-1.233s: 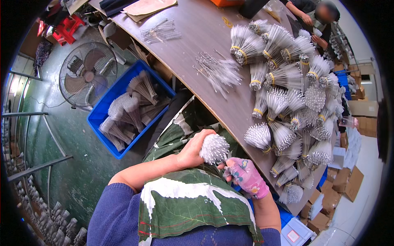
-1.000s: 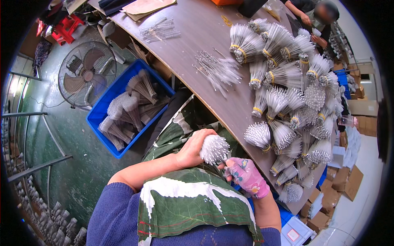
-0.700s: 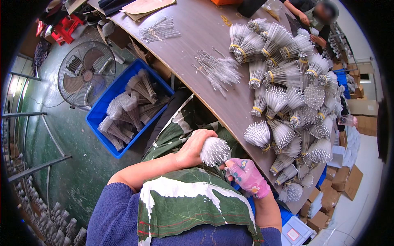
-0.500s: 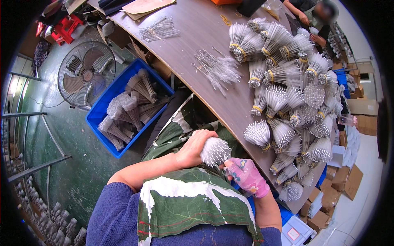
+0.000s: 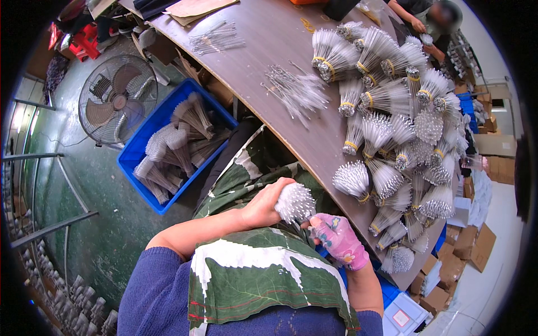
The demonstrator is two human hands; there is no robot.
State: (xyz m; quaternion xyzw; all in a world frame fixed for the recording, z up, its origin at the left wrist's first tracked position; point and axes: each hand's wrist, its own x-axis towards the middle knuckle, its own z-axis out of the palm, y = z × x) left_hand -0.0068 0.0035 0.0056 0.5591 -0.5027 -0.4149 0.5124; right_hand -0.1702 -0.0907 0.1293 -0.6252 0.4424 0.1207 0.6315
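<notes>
In my lap, my left hand [image 5: 263,206] is closed around a bundle of straw brushes [image 5: 295,203], thin wires with white bristles, its round tip end facing up. My right hand [image 5: 337,238], in a pink flowered fingerless glove, is closed just beside the bundle's lower right edge. Whatever its fingers pinch is hidden. To the right on the brown table [image 5: 269,106] lies a big heap of similar brush bundles [image 5: 386,131], many tied with yellow bands. Loose brushes [image 5: 297,92] are spread left of that heap.
A blue crate [image 5: 128,175] with more brush bundles stands left of the table, beside a floor fan [image 5: 119,102]. More loose brushes [image 5: 217,38] lie on the far table. Another person [image 5: 428,25] works at the far right. Cardboard boxes [image 5: 476,246] stand at right.
The bundle in my left hand has tilted slightly, so more of its tips face up. My right hand has shifted a little up and left beside it.
</notes>
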